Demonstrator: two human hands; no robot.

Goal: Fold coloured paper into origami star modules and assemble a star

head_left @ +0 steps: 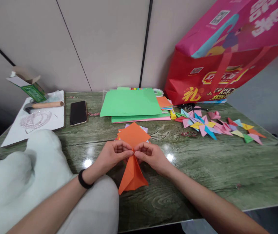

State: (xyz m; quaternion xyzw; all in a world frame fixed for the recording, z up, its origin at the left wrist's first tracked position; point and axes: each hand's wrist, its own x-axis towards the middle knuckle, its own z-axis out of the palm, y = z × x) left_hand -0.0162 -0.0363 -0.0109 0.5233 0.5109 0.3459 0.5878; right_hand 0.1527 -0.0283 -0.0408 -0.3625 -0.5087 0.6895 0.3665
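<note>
An orange sheet of paper (133, 175), creased and gathered to a narrow peak, hangs between my two hands with its wide end fanning toward me. My left hand (112, 154) pinches the peak from the left between thumb and forefinger. From the right, my right hand (151, 156) pinches the same peak, its fingertips almost touching the left ones. Just beyond the fingers lies a stack of small square papers (134, 133), orange on top, with other colours showing at its edges.
Large green sheets (131, 102) lie at the back. Folded paper pieces (204, 125) spread to the right below red and pink bags (202, 78). A phone (78, 113), a hammer (47, 104) and a bead string (35, 119) are at left. A pale plush (48, 162) covers the front left.
</note>
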